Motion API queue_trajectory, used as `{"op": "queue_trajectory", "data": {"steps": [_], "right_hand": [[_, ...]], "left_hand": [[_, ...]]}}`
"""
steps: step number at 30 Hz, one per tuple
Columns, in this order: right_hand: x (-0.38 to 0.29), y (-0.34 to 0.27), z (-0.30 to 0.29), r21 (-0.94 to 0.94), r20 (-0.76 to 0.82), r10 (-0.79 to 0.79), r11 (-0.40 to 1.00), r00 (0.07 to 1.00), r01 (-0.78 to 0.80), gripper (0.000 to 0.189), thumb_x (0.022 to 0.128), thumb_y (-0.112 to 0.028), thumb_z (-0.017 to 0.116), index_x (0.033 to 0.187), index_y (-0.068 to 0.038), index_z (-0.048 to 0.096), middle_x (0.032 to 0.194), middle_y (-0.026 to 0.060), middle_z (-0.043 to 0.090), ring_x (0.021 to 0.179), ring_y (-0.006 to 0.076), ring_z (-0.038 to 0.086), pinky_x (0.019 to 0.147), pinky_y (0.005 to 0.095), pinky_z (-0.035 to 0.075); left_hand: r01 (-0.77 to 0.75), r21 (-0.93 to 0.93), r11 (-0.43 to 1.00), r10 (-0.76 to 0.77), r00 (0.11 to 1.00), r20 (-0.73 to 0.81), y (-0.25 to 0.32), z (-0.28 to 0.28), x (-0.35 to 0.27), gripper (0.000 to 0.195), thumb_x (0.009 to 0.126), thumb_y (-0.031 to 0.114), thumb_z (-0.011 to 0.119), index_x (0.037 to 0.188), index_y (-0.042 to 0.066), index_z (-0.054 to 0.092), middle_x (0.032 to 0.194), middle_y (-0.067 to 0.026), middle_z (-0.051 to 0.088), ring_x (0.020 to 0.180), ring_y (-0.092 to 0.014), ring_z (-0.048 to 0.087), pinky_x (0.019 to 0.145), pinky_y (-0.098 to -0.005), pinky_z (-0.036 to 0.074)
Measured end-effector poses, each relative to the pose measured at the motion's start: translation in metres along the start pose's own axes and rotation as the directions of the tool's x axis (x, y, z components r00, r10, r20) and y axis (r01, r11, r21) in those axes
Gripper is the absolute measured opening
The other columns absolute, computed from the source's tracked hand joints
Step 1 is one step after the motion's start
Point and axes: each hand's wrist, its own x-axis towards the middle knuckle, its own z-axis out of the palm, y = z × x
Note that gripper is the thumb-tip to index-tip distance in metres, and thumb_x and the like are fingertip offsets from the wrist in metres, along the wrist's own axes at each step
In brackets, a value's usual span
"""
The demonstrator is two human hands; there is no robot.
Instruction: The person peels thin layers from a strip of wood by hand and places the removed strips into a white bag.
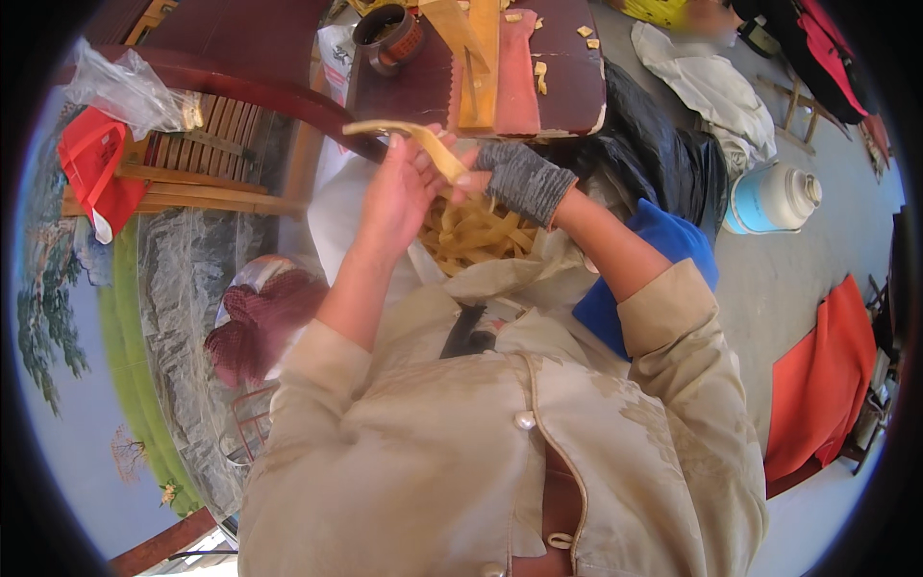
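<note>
Both my hands are raised above an open sack (497, 278) that holds many flat yellowish strips (479, 234). My right hand (523, 180), in a grey fingerless glove, pinches the lower end of one curved yellowish strip (440, 155) between thumb and fingers. The strip's other end reaches up and left over my bare left hand (404, 184), whose fingers are partly spread beneath it; whether they grip it I cannot tell. Just beyond my hands a wooden board with a blade-like metal piece (479, 79) lies on a pink cloth (518, 79).
The dark red table (570, 108) bears a mug (389, 40) and small yellowish pieces (541, 76). Right of me are a black plastic bag (649, 144), blue cloth (674, 238) and a blue-white thermos flask (771, 198). A wooden chair (216, 191) stands left. Another person is partly visible at top right.
</note>
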Motion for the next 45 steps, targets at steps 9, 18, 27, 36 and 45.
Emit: {"op": "queue_trajectory", "data": {"steps": [9,18,27,36,45], "right_hand": [[0.001,0.004,0.004,-0.277,-0.322,-0.241,0.949,0.915,0.153,0.026,0.076,-0.022,0.070,0.090,-0.003,0.061,0.076,0.0044,0.060,0.069,0.0114,0.055,0.064,0.0265,0.046],[0.003,-0.002,0.004,0.158,-0.368,-0.110,0.971,0.923,0.179,0.036,0.080,-0.035,0.061,0.079,0.000,0.063,0.065,0.0047,0.060,0.065,0.0125,0.056,0.064,0.0267,0.045],[-0.003,0.004,-0.008,-0.574,-0.401,-0.494,0.791,0.771,0.209,0.031,0.073,-0.025,0.068,0.090,0.001,0.061,0.081,0.0154,0.062,0.073,0.0255,0.062,0.066,0.0328,0.048],[-0.009,0.008,0.008,-0.304,-0.197,-0.356,0.908,0.914,0.288,0.028,0.082,-0.030,0.058,0.089,-0.003,0.061,0.081,0.0093,0.060,0.077,0.0223,0.058,0.070,0.0318,0.046],[-0.001,0.016,0.011,-0.830,-0.143,-0.679,0.479,0.720,0.287,0.025,0.087,-0.024,0.053,0.085,0.000,0.058,0.077,0.0114,0.056,0.072,0.0201,0.054,0.068,0.0308,0.044]], "left_hand": [[-0.298,0.552,0.778,0.445,0.883,-0.150,-0.003,0.008,0.008,0.014,0.084,0.013,0.064,0.088,0.001,0.059,0.076,-0.0028,0.060,0.069,-0.011,0.057,0.065,-0.0239,0.046],[-0.389,0.850,-0.356,0.592,0.610,0.527,-0.019,0.021,0.009,0.046,0.071,-0.002,0.063,0.112,0.018,0.061,0.077,-0.0036,0.051,0.066,-0.019,0.053,0.060,-0.0287,0.044],[0.326,0.219,0.920,-0.325,0.945,-0.041,-0.031,0.003,0.006,0.043,0.094,0.042,0.039,0.112,0.007,0.053,0.092,-0.0028,0.056,0.082,-0.014,0.054,0.073,-0.0295,0.046],[0.329,-0.018,0.944,-0.329,0.943,-0.040,-0.019,0.019,0.002,0.027,0.092,0.017,0.042,0.117,0.012,0.050,0.096,0.0009,0.056,0.088,-0.012,0.053,0.082,-0.0307,0.042],[0.126,0.782,0.610,-0.298,0.951,0.079,-0.022,0.024,-0.014,0.019,0.087,0.012,0.045,0.101,0.004,0.054,0.083,-0.0057,0.056,0.075,-0.020,0.054,0.066,-0.0322,0.043]]}}
